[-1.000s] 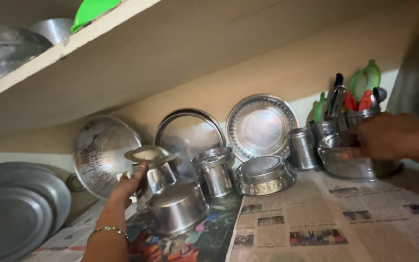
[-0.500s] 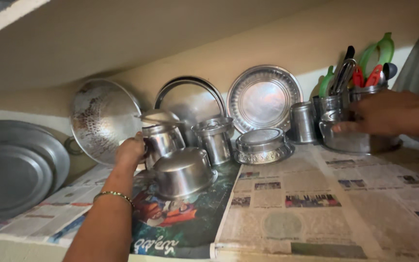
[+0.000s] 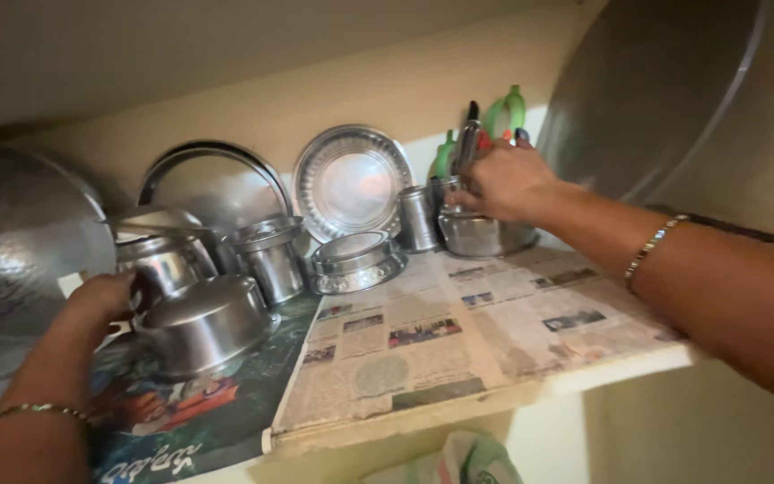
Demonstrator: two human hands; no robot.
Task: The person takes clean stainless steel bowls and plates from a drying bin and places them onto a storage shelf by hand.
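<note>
My left hand (image 3: pixel 91 305) rests against the left side of a tall steel pot (image 3: pixel 161 260) with a lid, just behind an overturned steel bowl (image 3: pixel 203 323). Its fingers curl around the pot's side. My right hand (image 3: pixel 511 182) reaches to the back right and grips the rim of a steel bowl (image 3: pixel 485 235) that stands in front of a holder of utensils (image 3: pixel 481 134) with green, red and black handles. Both wrists wear thin bangles.
Steel plates (image 3: pixel 351 179) lean against the back wall. A lidded canister (image 3: pixel 270 255), a stacked shallow dish (image 3: pixel 356 262) and a small tumbler (image 3: pixel 418 218) stand mid-shelf. Newspaper (image 3: pixel 459 332) lines the shelf. A large steel platter (image 3: pixel 656 90) leans at right, another (image 3: pixel 20 242) at left.
The view has dropped and swung right. My left hand slid lower along the tall pot. My right hand stays on the bowl at the back right.
</note>
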